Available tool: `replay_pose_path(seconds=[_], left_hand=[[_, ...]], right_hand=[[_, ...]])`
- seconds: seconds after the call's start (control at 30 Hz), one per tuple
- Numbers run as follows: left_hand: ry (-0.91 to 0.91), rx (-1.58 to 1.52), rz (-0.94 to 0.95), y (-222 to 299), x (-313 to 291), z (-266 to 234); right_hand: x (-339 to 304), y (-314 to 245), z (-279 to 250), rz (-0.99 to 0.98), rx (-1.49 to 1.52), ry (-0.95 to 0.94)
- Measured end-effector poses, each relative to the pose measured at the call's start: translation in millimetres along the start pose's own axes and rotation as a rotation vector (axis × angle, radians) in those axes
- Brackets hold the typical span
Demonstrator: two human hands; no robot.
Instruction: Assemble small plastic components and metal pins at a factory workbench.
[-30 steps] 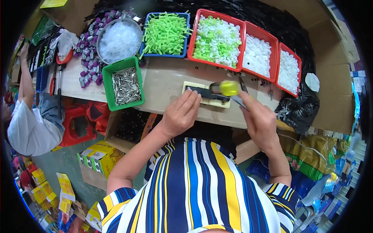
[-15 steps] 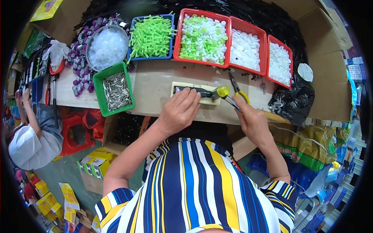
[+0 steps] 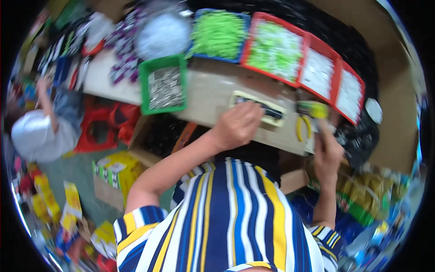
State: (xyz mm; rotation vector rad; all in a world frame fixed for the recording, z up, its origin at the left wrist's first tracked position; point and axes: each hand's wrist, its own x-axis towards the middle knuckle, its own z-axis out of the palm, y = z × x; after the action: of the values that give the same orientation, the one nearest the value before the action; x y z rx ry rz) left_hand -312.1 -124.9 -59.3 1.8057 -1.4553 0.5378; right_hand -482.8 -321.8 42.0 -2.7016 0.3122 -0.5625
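1. Head view, blurred throughout: left hand [image 3: 238,124] lies palm down on the near part of the workbench [image 3: 213,90], fingers curled over the near end of a pale yellow card [image 3: 258,109] that carries a dark strip; it presses on the card, and whether the fingers pinch anything I cannot tell
2. Right hand [image 3: 327,152] sits at the bench's near right edge, fingers closed around a handle; a yellow-green tool head [image 3: 313,109] shows just above it, beside the card's right end
3. Yellow-handled pliers [image 3: 302,129] lie on the bench between the card and the right hand
4. Green tray [image 3: 164,84] of small grey metal parts stands at the left of the bench, well apart from the left hand
5. Along the far edge run a blue tray [image 3: 219,32] of bright green pieces, then three red trays [image 3: 317,68] of pale pieces toward the far right corner
6. A round bowl [image 3: 164,36] of white bits stands at the far left, beside the blue tray
7. Another person [image 3: 43,131] in a light top sits beyond the left end of the bench, one arm raised
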Motion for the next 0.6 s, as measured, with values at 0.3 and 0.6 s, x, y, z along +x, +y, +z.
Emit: replay_pose_path(seconds=[0.3,0.6], left_hand=[[0.026,0.044,-0.089,6.0,-1.3,3.3],[-0.073,-0.069,-0.167,2.3,20.7,9.8]], right_hand=[[6.3,16.4,17.1,0.048,0.067,-0.285],[-12.5,64.9,-15.9,0.565,0.334,-0.383]])
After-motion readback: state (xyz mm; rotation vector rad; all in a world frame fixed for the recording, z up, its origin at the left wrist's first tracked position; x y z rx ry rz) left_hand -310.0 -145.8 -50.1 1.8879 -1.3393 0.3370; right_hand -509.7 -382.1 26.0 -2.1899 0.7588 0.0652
